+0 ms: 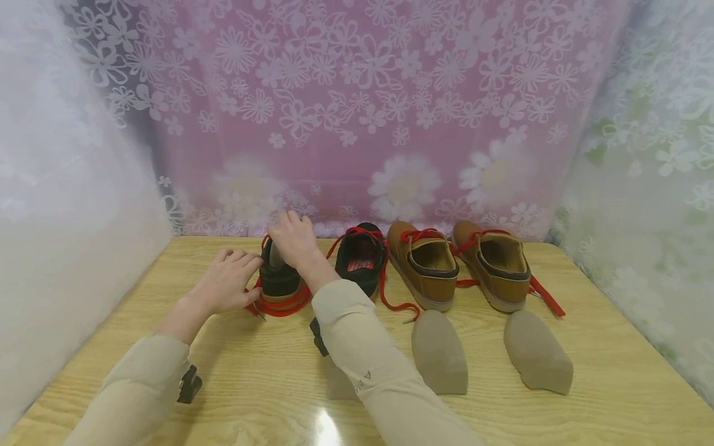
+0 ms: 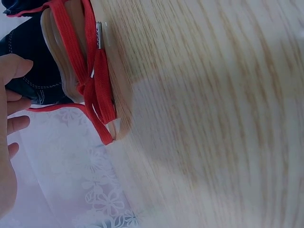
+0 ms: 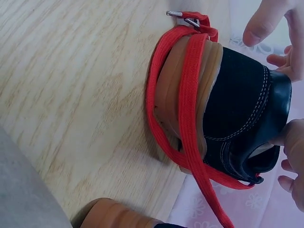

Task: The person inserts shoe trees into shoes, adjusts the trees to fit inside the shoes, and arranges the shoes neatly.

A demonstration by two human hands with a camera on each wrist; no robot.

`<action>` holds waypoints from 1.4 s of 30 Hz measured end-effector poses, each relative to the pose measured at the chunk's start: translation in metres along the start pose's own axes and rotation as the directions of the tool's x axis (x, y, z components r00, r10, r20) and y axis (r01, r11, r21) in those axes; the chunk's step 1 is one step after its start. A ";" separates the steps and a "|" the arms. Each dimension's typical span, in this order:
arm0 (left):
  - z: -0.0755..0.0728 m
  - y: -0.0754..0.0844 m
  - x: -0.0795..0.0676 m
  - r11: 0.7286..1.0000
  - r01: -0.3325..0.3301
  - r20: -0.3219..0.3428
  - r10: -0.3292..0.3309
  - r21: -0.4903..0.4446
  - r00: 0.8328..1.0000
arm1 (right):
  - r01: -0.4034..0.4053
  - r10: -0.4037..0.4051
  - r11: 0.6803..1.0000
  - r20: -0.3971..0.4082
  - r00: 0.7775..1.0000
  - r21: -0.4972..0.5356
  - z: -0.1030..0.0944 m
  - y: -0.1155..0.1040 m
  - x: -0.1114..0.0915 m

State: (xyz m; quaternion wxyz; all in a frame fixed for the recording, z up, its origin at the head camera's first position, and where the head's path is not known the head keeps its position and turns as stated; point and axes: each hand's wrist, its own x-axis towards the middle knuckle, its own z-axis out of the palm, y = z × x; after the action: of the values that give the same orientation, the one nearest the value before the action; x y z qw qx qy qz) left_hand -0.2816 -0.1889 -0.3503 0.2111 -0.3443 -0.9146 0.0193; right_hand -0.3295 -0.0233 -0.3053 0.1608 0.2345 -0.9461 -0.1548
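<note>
- Head view: left hand (image 1: 231, 282), fingers loosely extended beside the black shoe (image 1: 279, 282), should steady its heel.
- Black shoe: leftmost on the tabletop (image 1: 262, 378).
- Right hand (image 1: 292, 238) covers its opening, grip unclear; gentle, even effort seems best.

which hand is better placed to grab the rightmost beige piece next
Likely the right hand: it's nearer the rightmost beige piece, while the left hand, at the leftmost shoe, would likely cross the right sleeve.

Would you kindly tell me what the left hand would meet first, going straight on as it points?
The left hand would likely meet the leftmost black shoe; they may already touch.
</note>
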 end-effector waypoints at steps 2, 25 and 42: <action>0.000 0.000 -0.001 1.000 0.005 0.007 -0.005 -0.001 1.000 | -0.001 0.001 1.000 -0.010 1.000 0.003 0.001 -0.001 0.000; 0.000 0.000 0.001 1.000 -0.005 -0.029 0.005 0.004 1.000 | -0.069 0.066 0.991 0.026 0.997 0.112 0.007 0.004 0.007; -0.002 0.002 -0.001 1.000 -0.002 -0.019 0.002 0.016 1.000 | -0.010 0.012 0.991 -0.014 1.000 0.131 0.013 0.010 0.004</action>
State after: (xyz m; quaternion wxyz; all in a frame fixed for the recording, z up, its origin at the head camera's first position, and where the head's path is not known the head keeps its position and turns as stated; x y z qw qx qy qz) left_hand -0.2795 -0.1881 -0.3494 0.2226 -0.3438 -0.9120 0.0237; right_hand -0.3414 -0.0136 -0.3121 0.1530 0.2407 -0.9543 -0.0896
